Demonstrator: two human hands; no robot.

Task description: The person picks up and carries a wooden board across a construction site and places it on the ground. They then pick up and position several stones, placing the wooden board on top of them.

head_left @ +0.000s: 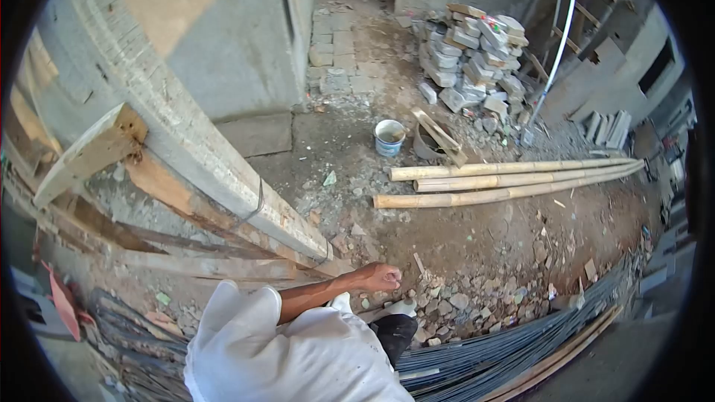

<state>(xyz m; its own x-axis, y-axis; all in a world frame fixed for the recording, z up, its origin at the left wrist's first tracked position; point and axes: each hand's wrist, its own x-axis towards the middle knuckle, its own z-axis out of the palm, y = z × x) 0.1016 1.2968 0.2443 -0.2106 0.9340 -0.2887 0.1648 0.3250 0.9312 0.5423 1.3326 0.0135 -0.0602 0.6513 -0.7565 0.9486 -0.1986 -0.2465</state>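
Left hand [382, 277]: fingers curled closed, apparently around nothing, though the palm is hidden. The right hand is out of view. Nearest lie stone rubble [460, 301] and the long squared beam's [201, 149] lower end; steel rebar [477, 361] borders the rubble. Sound footing here calls for avoiding loose stones and rods.

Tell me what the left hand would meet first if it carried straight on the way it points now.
The left hand's way looks free as far as the picture shows, passing over bare dirt and rubble, though its height above them is unclear.
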